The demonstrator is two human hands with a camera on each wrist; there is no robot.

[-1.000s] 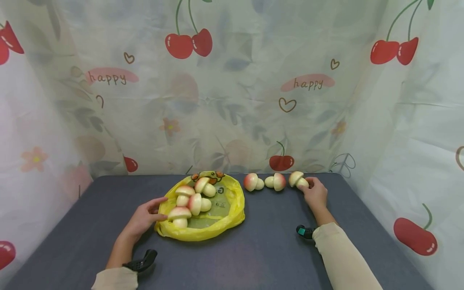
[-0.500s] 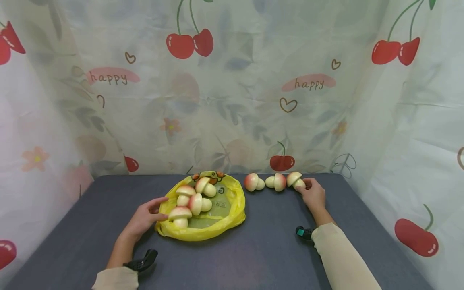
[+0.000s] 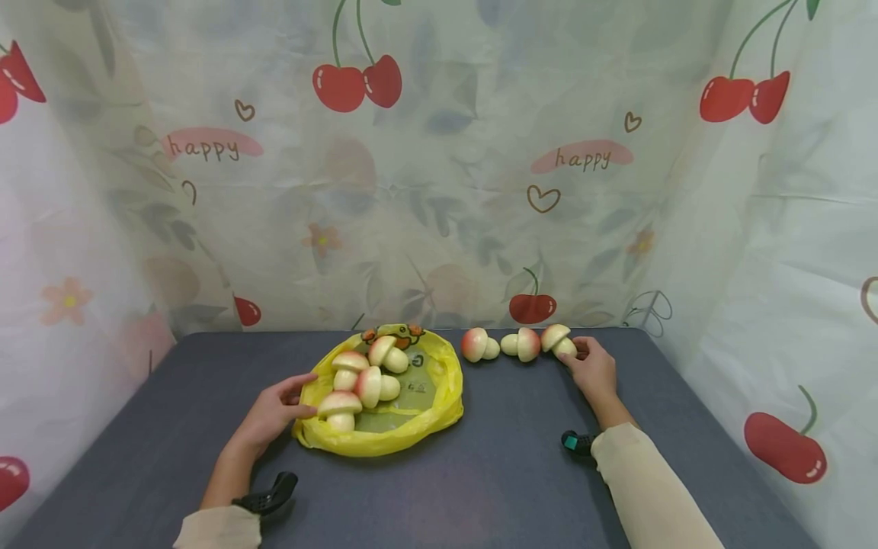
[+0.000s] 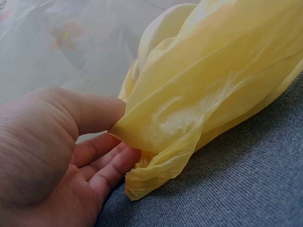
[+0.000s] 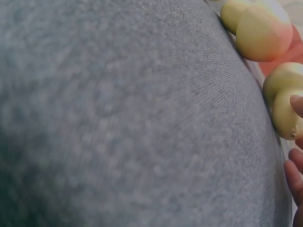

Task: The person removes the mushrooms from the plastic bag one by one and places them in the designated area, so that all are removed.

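My left hand (image 3: 270, 412) is at the left side of a yellow plastic bag (image 3: 411, 438), whose mouth is spread wide. In the left wrist view the thumb and fingers pinch a fold of the bag (image 4: 175, 113). Several toy mushrooms (image 3: 370, 386), cream with reddish caps, lie inside it. At the table's back right, my right hand (image 3: 595, 370) holds another toy mushroom (image 3: 556, 338) by its stem, cap up and tilted left. The right wrist view shows the thumb on this mushroom's stem (image 5: 285, 113), with most of the hand out of frame.
Left of the held mushroom, two more mushrooms, a middle one (image 3: 527, 345) and a left one (image 3: 475, 345), lie on their sides along the back edge of the dark grey table (image 3: 439, 496). A printed curtain (image 3: 425, 191) hangs behind and along both sides.
The right hand has shifted slightly left with its mushroom, bringing it close beside the middle mushroom in the row. The left hand and the bag have stayed in place.
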